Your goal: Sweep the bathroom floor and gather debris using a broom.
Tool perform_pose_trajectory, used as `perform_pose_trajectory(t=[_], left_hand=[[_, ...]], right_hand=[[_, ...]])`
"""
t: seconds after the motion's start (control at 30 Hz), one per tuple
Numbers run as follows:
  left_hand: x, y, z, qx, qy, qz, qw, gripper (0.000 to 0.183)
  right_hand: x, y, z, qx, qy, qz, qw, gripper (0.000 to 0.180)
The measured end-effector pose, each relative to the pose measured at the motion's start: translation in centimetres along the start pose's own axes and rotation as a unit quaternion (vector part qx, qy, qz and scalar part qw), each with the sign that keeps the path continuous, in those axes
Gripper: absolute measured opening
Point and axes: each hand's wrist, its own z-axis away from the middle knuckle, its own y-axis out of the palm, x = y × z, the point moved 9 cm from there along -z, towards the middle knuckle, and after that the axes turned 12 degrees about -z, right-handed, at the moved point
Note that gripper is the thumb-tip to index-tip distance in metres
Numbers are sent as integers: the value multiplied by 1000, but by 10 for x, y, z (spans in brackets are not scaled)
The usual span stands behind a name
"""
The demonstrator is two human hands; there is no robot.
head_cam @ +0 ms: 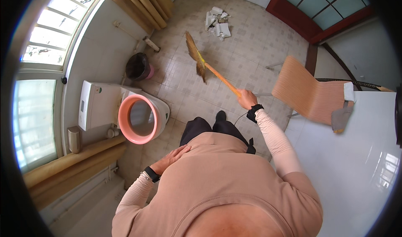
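My right hand grips the orange handle of a broom near its upper end. The brown bristle head of the broom points away from me, over the tiled floor. Beyond it lies a pile of broken white debris, possibly foam or plaster pieces. Resting flat against my waist on the left, my left hand holds nothing.
To my left a pink-rimmed bucket of water stands by a white toilet-like fixture. A black-lined bin sits near the wall. At right are a wooden chair, a grey cloth and a white table.
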Motion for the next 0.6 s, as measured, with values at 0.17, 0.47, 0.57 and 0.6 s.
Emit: perform_pose_trajectory(t=[0.17,0.47,0.57,0.6], left_hand=[[-6,-31,-53,29,-7,-8,1000,67],[-1,-113,-148,10,8,-32,999,68],[2,-152,-181,-10,25,-20,999,69],[0,-165,-191,-13,36,-20,999,70]], right_hand=[[-6,-16,-21,22,-32,-60,997,35],[-47,42,-96,208,51,-43,976,26],[-42,33,-139,235,43,22,971,30],[-36,23,-155,232,24,47,971,31]])
